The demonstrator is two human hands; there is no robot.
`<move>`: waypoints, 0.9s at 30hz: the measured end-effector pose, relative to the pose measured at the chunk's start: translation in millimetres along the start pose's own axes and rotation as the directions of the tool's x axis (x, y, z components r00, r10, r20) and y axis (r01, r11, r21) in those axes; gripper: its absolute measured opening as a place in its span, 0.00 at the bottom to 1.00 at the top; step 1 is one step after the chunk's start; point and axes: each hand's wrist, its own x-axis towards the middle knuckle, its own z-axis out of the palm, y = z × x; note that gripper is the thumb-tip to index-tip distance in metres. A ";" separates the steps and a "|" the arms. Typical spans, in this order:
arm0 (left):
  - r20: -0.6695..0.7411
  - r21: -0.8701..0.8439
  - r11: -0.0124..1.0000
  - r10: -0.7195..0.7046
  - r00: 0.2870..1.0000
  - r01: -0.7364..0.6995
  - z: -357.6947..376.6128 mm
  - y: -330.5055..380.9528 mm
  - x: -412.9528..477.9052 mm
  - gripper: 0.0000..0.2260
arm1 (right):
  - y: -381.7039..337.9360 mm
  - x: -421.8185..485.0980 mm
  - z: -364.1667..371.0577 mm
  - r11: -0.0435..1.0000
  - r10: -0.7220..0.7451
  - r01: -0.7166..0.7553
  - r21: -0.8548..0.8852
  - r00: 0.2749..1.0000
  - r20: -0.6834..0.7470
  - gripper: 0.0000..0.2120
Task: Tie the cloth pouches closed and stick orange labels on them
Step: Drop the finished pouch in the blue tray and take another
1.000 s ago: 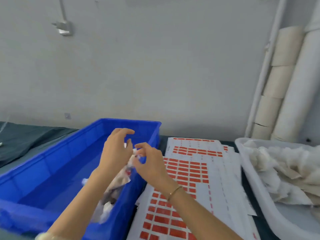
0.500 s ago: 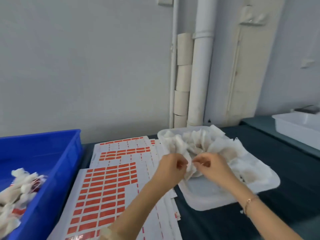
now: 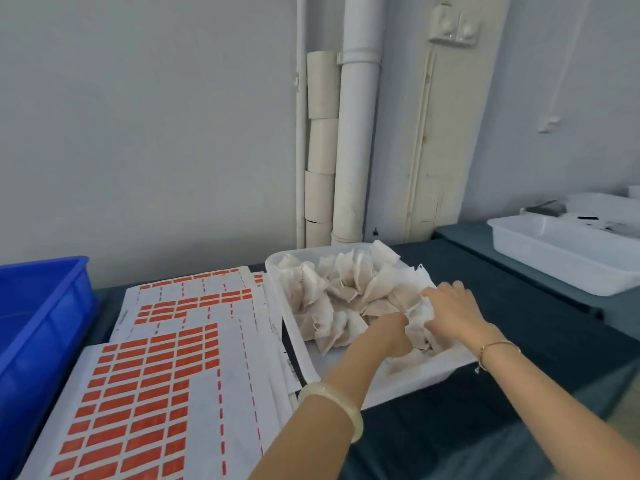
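A: Nearest entries first?
B: Label sheets (image 3: 239, 393) lie near left on the dark table (image 3: 554, 323). Rows of orange labels (image 3: 152, 382) are on them, and some strips are peeled bare. The left forearm crosses near centre, with a pale bangle (image 3: 332, 407) on the wrist.

A: Hands?
B: Both are inside the white tray (image 3: 298, 355), just right of the sheets. Left hand (image 3: 394, 332): fingers buried under cloth, so I cannot tell the grip. Right hand (image 3: 450, 313): fingers curled round one pouch (image 3: 419, 320) at the tray's right side. There is a thin gold bracelet (image 3: 495, 351) on that wrist.

A: Task items?
B: Cloth pouches (image 3: 339, 296) are heaped in that tray, mostly toward its far end.

A: Beyond?
B: A blue bin (image 3: 38, 323) sits left of the sheets. A second white tray (image 3: 554, 258) is far right, well apart. A white pipe (image 3: 356, 133) and stacked cardboard rolls (image 3: 322, 133) stand against the far wall.
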 end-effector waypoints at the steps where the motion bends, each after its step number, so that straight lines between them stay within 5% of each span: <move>1: -0.004 -0.007 1.000 -0.013 1.000 0.013 2.2 1.9 3.8 0.24 | -1.1 0.5 -1.0 0.998 -0.014 0.013 -0.060 1.000 -0.024 0.16; 8: -0.018 -0.104 0.994 -0.018 1.000 0.016 16.4 17.0 20.0 0.22 | 1.3 -4.1 -6.9 0.984 -0.054 0.067 -0.167 0.995 0.082 0.04; 10: -0.016 -0.016 1.000 -0.009 1.000 0.009 19.8 22.3 22.7 0.21 | 1.6 -4.6 -5.2 0.986 -0.053 0.064 -0.151 0.996 0.071 0.10; 13: -0.042 0.082 0.997 0.013 0.999 -0.010 25.4 27.7 25.0 0.14 | 5.2 -5.4 -6.0 0.990 -0.075 0.083 -0.115 0.995 0.072 0.07; 16: -0.128 -0.039 0.999 0.001 0.992 -0.006 29.0 25.9 25.4 0.12 | 10.0 -6.9 -7.7 0.992 -0.119 0.122 -0.043 0.992 0.051 0.17; 22: -0.275 -0.273 0.961 -0.029 0.961 -0.050 15.0 14.8 23.1 0.11 | 17.0 -11.6 -20.0 0.910 -0.217 0.152 0.387 0.967 0.130 0.11; 27: -0.340 -0.206 0.977 -0.010 0.940 -0.064 -0.6 -2.0 12.4 0.08 | 7.4 -6.5 -26.0 0.763 -0.173 0.163 0.625 0.984 -0.044 0.08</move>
